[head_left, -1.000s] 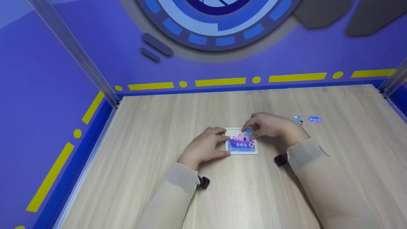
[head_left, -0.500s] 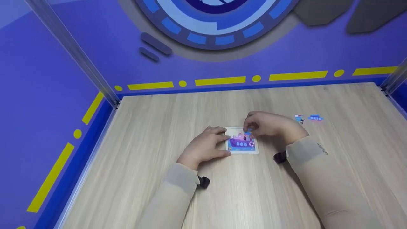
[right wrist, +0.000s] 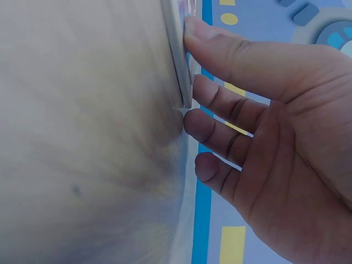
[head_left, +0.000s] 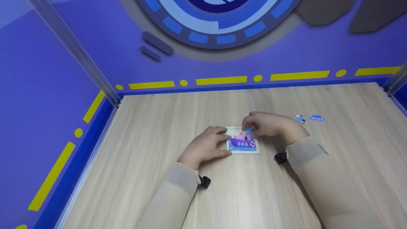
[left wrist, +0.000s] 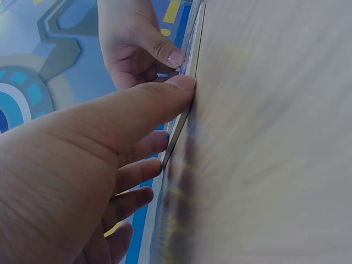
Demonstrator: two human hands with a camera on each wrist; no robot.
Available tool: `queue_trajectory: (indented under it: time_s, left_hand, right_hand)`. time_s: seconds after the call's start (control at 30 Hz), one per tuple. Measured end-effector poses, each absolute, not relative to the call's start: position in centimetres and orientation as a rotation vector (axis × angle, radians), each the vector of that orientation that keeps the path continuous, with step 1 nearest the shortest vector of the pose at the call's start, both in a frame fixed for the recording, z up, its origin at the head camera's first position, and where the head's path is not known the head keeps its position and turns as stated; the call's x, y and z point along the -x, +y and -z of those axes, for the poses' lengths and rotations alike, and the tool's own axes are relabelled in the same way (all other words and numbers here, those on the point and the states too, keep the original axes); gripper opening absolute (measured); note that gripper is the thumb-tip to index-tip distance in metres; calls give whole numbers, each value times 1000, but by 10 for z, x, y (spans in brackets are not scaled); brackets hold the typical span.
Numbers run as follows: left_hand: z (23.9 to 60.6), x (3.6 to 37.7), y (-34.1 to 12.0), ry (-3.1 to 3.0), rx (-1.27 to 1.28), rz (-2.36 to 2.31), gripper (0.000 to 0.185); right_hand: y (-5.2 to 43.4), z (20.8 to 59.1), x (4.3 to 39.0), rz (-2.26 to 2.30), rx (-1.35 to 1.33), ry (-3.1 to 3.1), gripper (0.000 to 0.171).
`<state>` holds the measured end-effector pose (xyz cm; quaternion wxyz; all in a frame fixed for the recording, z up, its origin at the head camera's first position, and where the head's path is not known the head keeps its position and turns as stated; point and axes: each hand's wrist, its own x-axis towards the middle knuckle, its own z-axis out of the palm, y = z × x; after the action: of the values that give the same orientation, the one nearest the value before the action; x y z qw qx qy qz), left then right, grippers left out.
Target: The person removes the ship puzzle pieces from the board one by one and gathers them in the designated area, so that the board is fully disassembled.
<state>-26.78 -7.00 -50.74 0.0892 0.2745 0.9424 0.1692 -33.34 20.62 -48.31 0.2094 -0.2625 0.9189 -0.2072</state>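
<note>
A small blue puzzle piece (head_left: 249,129) is pinched in the fingers of the right hand (head_left: 270,125) at the far edge of the boat puzzle board (head_left: 243,143), which lies mid-surface. It is judged light, thin and stiff, best taken by its edges. The board's left side is steadied by the straight fingers of the left hand (head_left: 205,146). Two loose pieces (head_left: 310,118) lie well right of the board on the wooden surface (head_left: 159,127).

Matt wood-grain table (head_left: 286,190); glossy printed puzzle board (head_left: 243,149).
</note>
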Motion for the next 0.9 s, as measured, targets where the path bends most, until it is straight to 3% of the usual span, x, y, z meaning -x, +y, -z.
queue_trajectory:
  time_s: [0.27, 0.53, 0.9]
  left_hand:
    - [507, 267, -71, 2803, -810, -500, 67]
    - [507, 268, -70, 2807, -802, -495, 67]
    - [506, 267, -69, 2801, -833, -498, 64]
  right_hand:
    - [209, 487, 335, 621, 804, 2574, 32]
    - [216, 485, 338, 667, 810, 2589, 42]
    - [222, 485, 337, 619, 686, 2703, 22]
